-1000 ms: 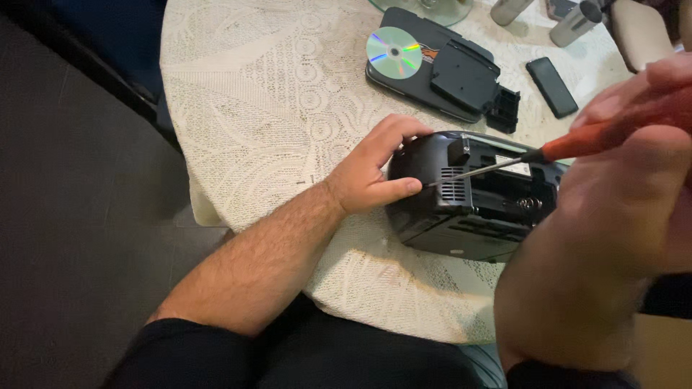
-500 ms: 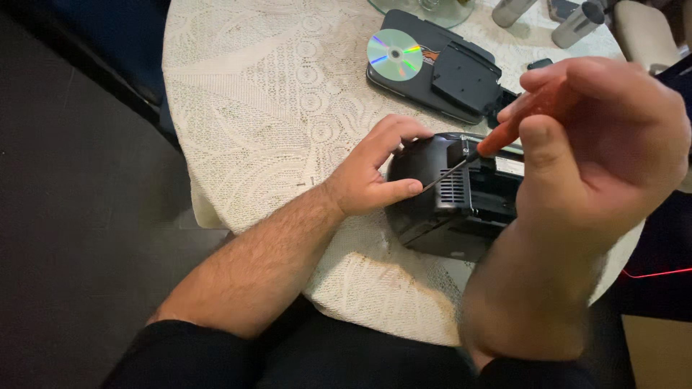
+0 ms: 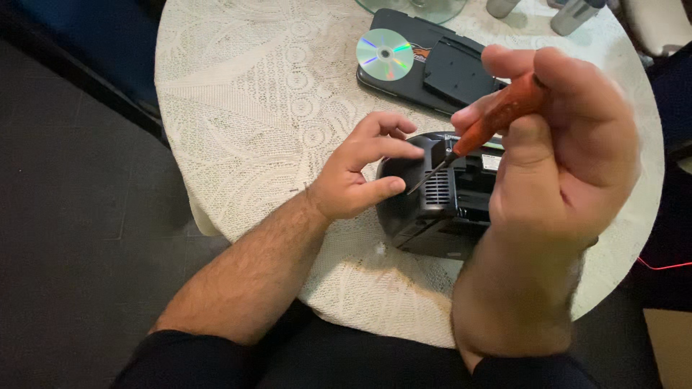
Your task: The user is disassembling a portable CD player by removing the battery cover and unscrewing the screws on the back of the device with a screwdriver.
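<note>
A black plastic device (image 3: 432, 209) with a vented panel lies on the round table's white lace cloth (image 3: 252, 108). My left hand (image 3: 360, 173) grips its left end, thumb and fingers pressed against the casing. Raised close to the camera, my right hand (image 3: 569, 144) holds an orange-handled screwdriver (image 3: 497, 119). The thin metal shaft slants down-left, with its tip just over the device's top near my left fingers. My right hand and forearm hide the device's right part.
Behind the device lies a flat black lid piece (image 3: 432, 61) carrying a shiny disc (image 3: 384, 54). Grey cylinders (image 3: 573, 16) and a glass base (image 3: 411, 7) stand at the table's far edge. Dark floor lies to the left.
My right hand has moved left and nearer the camera with the screwdriver, whose tip has shifted left across the device's top. The left hand stays on the device.
</note>
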